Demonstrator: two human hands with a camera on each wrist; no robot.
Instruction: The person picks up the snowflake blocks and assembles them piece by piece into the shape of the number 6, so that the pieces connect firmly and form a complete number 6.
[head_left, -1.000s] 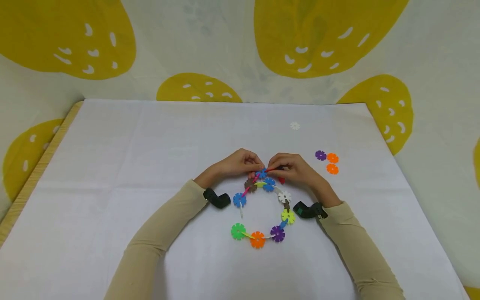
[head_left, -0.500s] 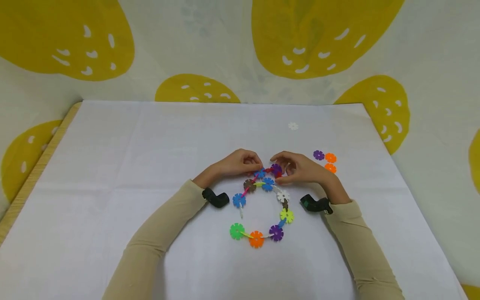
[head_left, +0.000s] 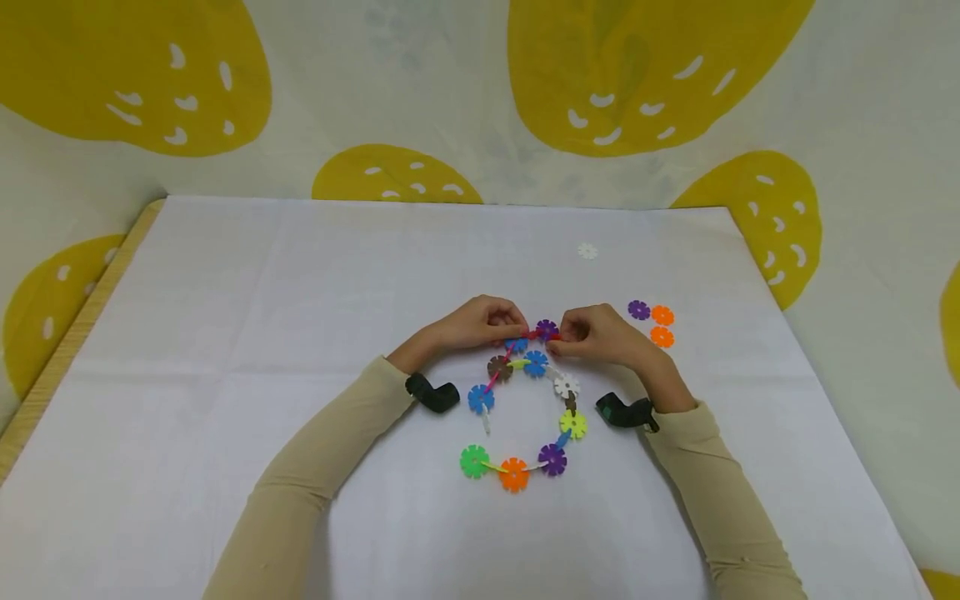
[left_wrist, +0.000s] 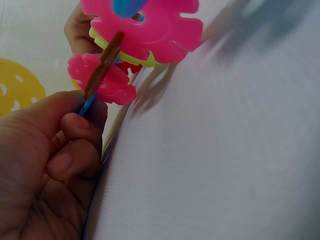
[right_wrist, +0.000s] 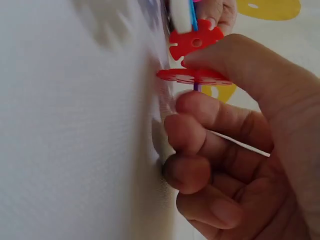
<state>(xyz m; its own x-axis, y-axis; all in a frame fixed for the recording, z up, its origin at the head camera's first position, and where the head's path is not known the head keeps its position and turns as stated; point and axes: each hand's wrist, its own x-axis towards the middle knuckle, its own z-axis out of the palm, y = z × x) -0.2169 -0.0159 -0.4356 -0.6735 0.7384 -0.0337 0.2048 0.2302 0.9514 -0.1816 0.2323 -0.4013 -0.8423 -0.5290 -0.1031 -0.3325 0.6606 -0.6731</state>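
Observation:
A chain of coloured notched discs curves over the white cloth. My left hand [head_left: 480,323] pinches the blue disc [head_left: 516,344] at the chain's top; in the left wrist view the thumb and finger grip its edge [left_wrist: 87,106], beside a pink disc [left_wrist: 116,85]. Joined to the blue disc by a red one is a purple disc [head_left: 547,330]. At its right side my right hand [head_left: 597,335] pinches a red disc, which the right wrist view shows lying flat [right_wrist: 175,76] between thumb and fingers. Another red disc [right_wrist: 205,36] stands behind the thumb there.
The lower chain holds a green disc [head_left: 474,461], an orange disc [head_left: 513,475] and a yellow disc [head_left: 573,424]. Right of my right hand lie a loose purple disc [head_left: 639,310] and two orange ones [head_left: 662,337]. Farther back lies a white disc [head_left: 587,251].
My right hand opened around the purple disc, then closed in on the red disc at its right. The purple disc has come into view and risen slightly. My left hand keeps its pinch.

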